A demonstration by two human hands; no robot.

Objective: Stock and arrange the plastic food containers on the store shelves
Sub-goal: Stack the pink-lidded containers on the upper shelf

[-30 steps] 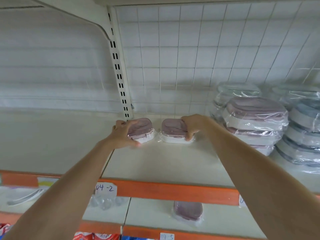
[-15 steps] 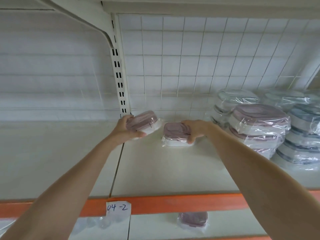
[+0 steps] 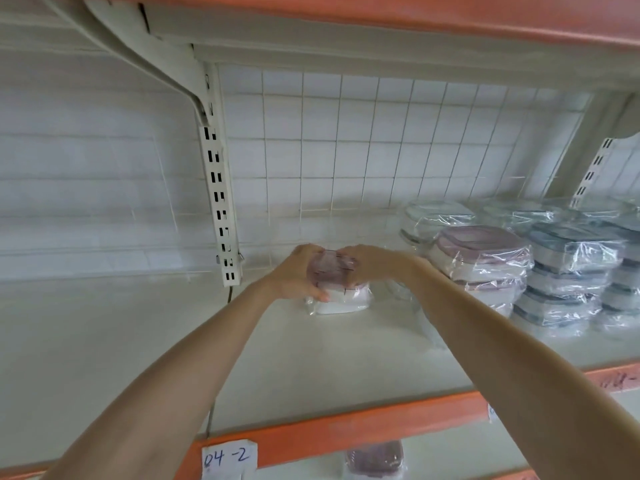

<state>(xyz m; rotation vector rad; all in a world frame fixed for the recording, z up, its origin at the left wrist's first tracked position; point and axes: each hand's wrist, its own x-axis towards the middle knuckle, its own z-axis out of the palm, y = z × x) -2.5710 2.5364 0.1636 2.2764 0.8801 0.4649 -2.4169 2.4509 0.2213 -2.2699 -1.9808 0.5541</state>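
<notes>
Both the left hand (image 3: pixel 298 275) and right hand (image 3: pixel 363 266) gripped the stacked containers (image 3: pixel 334 289) between them, whose slick wrap might let the upper one slide off.

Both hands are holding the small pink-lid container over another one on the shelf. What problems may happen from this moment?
1. The upper container, gripped by the left hand and right hand, may sit crooked on the lower container and slide off, since both wear slippery plastic wrap.
2. The right forearm passes close to the tall pink-lid stack; pulling back could nudge it.
</notes>
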